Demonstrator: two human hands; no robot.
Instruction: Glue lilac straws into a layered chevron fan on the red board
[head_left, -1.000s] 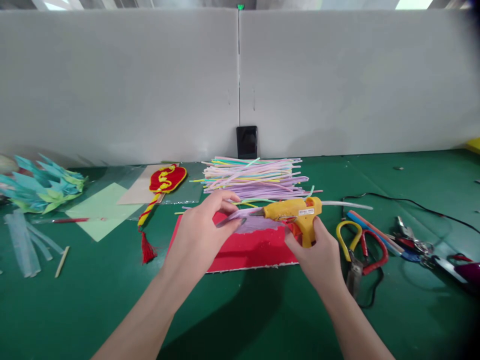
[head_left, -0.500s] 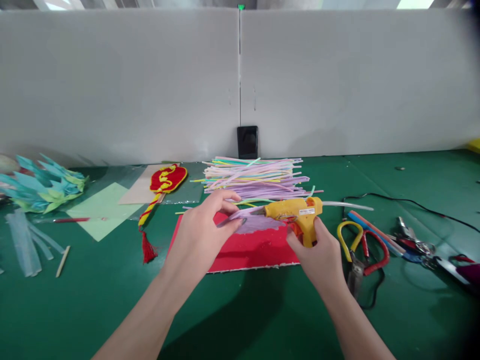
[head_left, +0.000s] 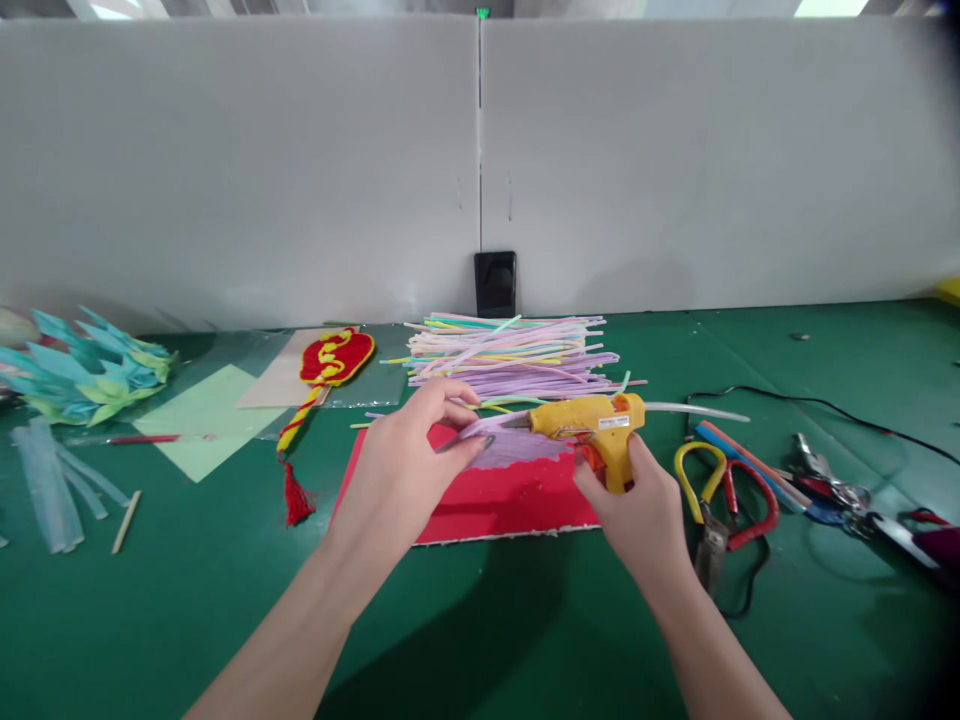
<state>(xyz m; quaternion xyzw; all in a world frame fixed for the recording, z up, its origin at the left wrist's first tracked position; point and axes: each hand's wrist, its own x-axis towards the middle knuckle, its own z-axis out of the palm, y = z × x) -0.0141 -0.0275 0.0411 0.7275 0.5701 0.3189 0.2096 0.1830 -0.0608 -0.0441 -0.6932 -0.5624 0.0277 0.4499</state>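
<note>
My right hand (head_left: 637,500) is wrapped round the handle of a yellow glue gun (head_left: 581,415), with a finger at its orange trigger. A clear glue stick (head_left: 697,409) sticks out of the gun's back end. Between the thumb and fingers of my left hand (head_left: 412,440) is a purple pipe cleaner (head_left: 474,430), and the gun's nozzle is at it. Below both hands lies a red board (head_left: 495,505) with purple pipe cleaners (head_left: 525,450) along its far part. The left fingertips partly hide the held piece.
Behind is a pile of pastel pipe cleaners (head_left: 510,360) and an upright phone (head_left: 495,284). A red-and-yellow fan-shaped ornament (head_left: 336,358) and green paper (head_left: 214,420) lie left. Pliers (head_left: 712,545), a black cord (head_left: 810,398) and keys (head_left: 817,470) lie right. A grey partition (head_left: 262,170) bounds the back.
Hardly anything differs. The glue stick's rear end sits very slightly farther right; both hands stay in place with the nozzle at the purple pipe cleaner.
</note>
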